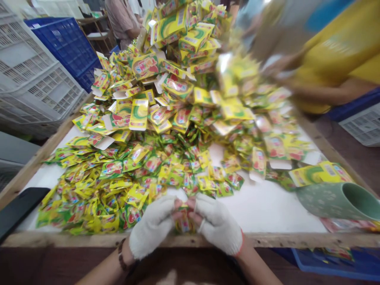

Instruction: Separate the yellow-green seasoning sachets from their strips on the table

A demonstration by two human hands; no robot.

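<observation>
My left hand (152, 227) and my right hand (218, 225) both wear white knit gloves with the fingertips bare. They meet at the near edge of the table, and together they pinch a small stack of yellow-green sachets (184, 221) between the fingertips. Just beyond them a large heap of the same sachets (166, 130) covers the white tabletop (261, 206), with flat yellow cardboard cards (139, 113) mixed in higher up the pile.
A wooden rim (89, 239) frames the table. A dark phone (18, 209) lies at the near left. A green cup (341, 200) lies on its side at the right. White and blue crates (38, 75) stand left. A person in yellow (335, 55) works at the far right, another stands behind.
</observation>
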